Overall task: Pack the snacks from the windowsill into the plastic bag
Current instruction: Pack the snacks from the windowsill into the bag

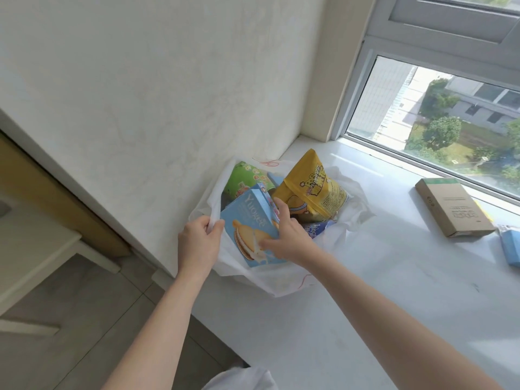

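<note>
Meanwhile, the left hand (200, 240) pinches the rim of the white plastic bag (284, 280) at the windowsill's (365, 291) left end, and the right hand (287, 235) grips a blue biscuit box (250, 229) in its mouth, beside a yellow snack pouch (312, 190).

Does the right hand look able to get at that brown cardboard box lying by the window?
Probably yes, once it lets go. The right hand now grips the light blue biscuit box at the white plastic bag. The brown cardboard box lies in the open on the white windowsill, with bare sill between.
</note>
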